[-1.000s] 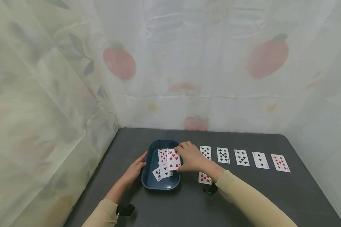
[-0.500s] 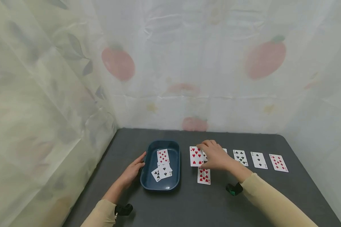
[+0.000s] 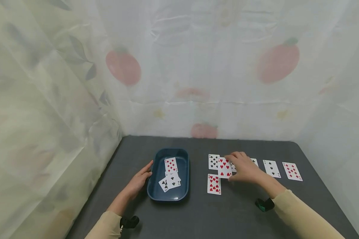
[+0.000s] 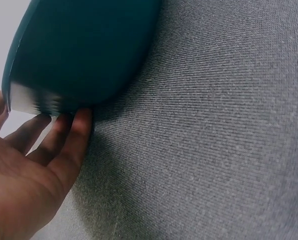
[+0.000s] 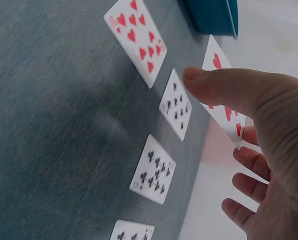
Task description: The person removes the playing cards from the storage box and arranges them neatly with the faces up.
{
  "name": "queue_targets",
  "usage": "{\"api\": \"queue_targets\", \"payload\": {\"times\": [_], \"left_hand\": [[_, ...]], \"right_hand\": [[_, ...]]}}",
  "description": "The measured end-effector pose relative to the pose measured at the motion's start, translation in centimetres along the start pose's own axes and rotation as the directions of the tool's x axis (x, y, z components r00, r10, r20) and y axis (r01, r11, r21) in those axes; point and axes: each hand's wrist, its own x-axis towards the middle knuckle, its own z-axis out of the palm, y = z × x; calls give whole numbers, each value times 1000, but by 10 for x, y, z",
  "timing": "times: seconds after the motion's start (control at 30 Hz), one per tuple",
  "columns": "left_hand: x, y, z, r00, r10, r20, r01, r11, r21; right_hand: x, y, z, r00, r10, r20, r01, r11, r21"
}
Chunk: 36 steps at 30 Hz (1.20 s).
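My right hand (image 3: 246,168) pinches a hearts card (image 3: 225,168) by its edges, held above the table over part of the card row. In the right wrist view that hearts card (image 5: 224,107) is between the thumb and fingers of the hand (image 5: 269,130), off the surface. The fingers of my left hand (image 3: 136,181) rest against the left side of the blue tray (image 3: 183,192). The left wrist view shows the left hand's fingertips (image 4: 69,117) touching the tray's outer wall (image 4: 79,55). Several cards (image 3: 171,165) lie overlapping inside the tray.
A spades card (image 3: 213,161) lies at the left of the back row, partly covered in view. Farther right are a spades card (image 3: 271,168) and a diamonds card (image 3: 292,171). One hearts card (image 3: 214,184) lies in front of the row. Patterned curtains surround the table (image 3: 197,219).
My right hand has carried the hearts card from over the tray to the right, above the card row. My left hand has stayed at the tray's side.
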Motion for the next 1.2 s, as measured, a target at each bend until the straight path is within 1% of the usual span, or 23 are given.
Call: {"api": "queue_targets", "payload": {"times": [0.1,0.4,0.63,0.83,0.97,1.2], "left_hand": [[0,0,0,1000,-5,-3,5,1000,-2],[0,-2,1,1000,9,6,-9,1000,0],[-2,-2,0,1000,2,-16,-2,1000,-13],[-2,-3,-2,1000,0,-5,0,1000,-13],[-2,-4,-1,1000,-7,-7,7,1000,-22],[0,-6,-1,1000,-12,-12,12,1000,-10]], "right_hand": [[-5,6,1,1000,4,-9,-4,1000,-8],[-20,21,4,1000,19,-7,-20,999,-33],[-32,31,13,1000,7,15,-7,999,-36],[-42,35,19,1000,3,31,-3,1000,-20],[-47,34,21,998,10,58,-9,1000,-14],[-53,33,29,994,13,105,-13,1000,-2]]}}
